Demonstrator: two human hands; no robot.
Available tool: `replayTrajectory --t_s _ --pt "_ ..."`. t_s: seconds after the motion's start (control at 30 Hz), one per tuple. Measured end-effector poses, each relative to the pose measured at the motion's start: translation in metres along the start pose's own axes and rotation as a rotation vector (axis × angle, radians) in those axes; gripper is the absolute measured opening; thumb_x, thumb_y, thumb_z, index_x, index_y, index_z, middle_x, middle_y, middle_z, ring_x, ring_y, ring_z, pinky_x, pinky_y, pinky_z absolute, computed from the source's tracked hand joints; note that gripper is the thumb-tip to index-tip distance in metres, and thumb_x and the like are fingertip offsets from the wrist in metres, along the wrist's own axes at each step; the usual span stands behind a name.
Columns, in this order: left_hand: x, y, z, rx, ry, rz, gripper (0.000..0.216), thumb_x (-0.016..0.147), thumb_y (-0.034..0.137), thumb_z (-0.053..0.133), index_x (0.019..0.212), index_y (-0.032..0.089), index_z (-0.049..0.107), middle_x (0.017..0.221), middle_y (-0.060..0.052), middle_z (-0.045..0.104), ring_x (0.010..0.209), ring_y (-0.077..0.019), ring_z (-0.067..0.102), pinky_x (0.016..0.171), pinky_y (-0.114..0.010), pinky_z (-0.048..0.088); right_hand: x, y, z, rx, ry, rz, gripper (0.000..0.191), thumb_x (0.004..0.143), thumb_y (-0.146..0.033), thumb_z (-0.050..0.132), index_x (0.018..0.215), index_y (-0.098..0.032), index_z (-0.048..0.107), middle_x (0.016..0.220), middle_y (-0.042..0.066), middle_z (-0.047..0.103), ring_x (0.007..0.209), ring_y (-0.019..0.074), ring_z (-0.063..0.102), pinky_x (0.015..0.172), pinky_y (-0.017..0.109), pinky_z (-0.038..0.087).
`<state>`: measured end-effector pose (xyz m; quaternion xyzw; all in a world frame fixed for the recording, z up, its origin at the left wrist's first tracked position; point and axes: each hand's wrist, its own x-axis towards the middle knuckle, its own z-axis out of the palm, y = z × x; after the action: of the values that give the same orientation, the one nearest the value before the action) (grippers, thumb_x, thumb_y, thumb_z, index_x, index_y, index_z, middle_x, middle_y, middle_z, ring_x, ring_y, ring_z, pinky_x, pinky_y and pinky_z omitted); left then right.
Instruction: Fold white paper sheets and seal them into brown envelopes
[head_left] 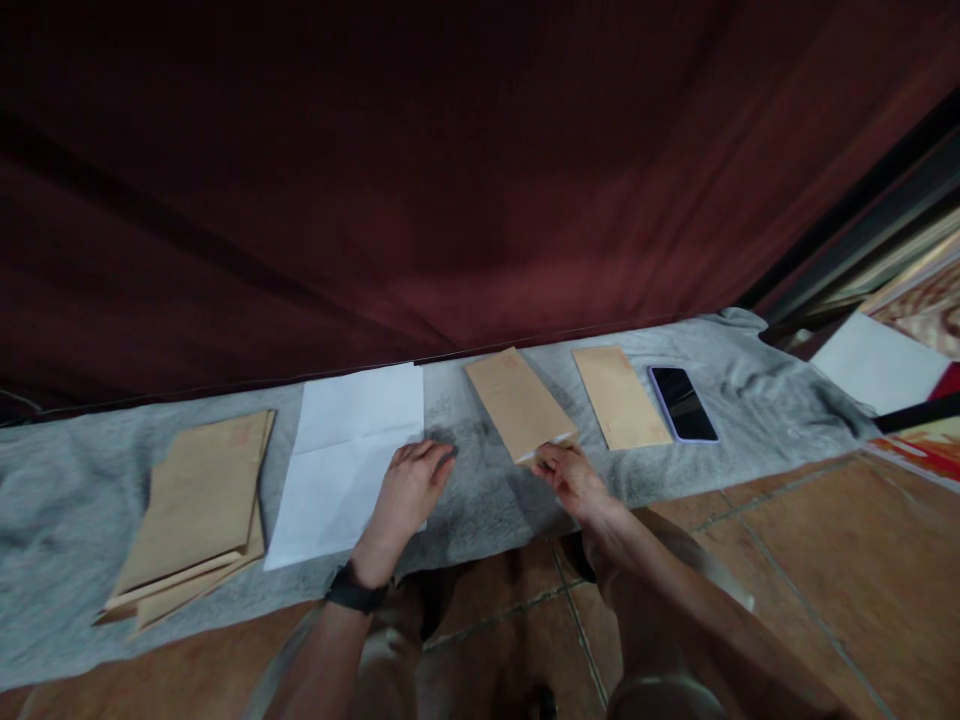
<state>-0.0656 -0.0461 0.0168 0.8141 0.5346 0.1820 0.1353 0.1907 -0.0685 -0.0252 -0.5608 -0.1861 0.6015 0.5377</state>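
My right hand (568, 478) pinches the near, open end of a brown paper envelope (517, 400). A strip of white paper (551, 445) shows at that end, inside the opening. My left hand (416, 482), with a black watch (356, 590) on the wrist, hovers over the right edge of a white paper sheet (349, 450) that has a crease across it. Its fingers are loosely bent, with nothing visible in them. To the right of the held envelope lies a second brown envelope (622, 398).
A stack of brown envelopes (195, 500) lies at the left on the grey cloth (480, 520). A phone in a lilac case (684, 405) rests at the right. Dark red drapery (450, 200) hangs behind. Printed papers (915, 450) are at the far right, above the tiled floor (825, 550).
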Motion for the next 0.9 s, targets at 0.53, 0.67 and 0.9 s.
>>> replayTrajectory --t_s 0.53,0.67,0.9 --pt "0.027 0.073 0.051 -1.395 -0.02 -0.691 0.072 0.063 0.023 0.078 0.13 0.016 0.054 0.086 -0.001 0.073 0.063 -0.0133 0.066 0.054 -0.022 0.052 -0.016 0.003 0.019 -0.011 -0.139 0.036 0.028 0.063 -0.038 0.075 0.085 -0.024 0.065 0.083 0.0 0.073 0.074 0.0196 0.069 0.065 0.03 0.057" --pt "0.032 0.062 0.054 -1.341 -0.003 -0.737 0.078 0.063 0.018 0.076 0.137 0.016 0.049 0.081 0.001 0.072 0.057 -0.0127 0.065 0.05 -0.021 0.051 -0.011 -0.004 0.009 -0.045 -0.091 0.094 0.025 0.063 -0.035 0.074 0.081 -0.022 0.062 0.073 0.0 0.069 0.063 0.016 0.066 0.056 0.026 0.055" --pt "0.028 0.054 0.059 -1.228 -0.035 -0.715 0.076 0.068 0.014 0.072 0.14 0.013 0.048 0.071 0.003 0.069 0.052 -0.0126 0.064 0.048 -0.02 0.05 0.005 -0.013 -0.018 -0.343 0.023 -0.135 0.031 0.072 -0.034 0.066 0.1 -0.022 0.059 0.089 0.002 0.069 0.074 0.0195 0.067 0.058 0.03 0.056"
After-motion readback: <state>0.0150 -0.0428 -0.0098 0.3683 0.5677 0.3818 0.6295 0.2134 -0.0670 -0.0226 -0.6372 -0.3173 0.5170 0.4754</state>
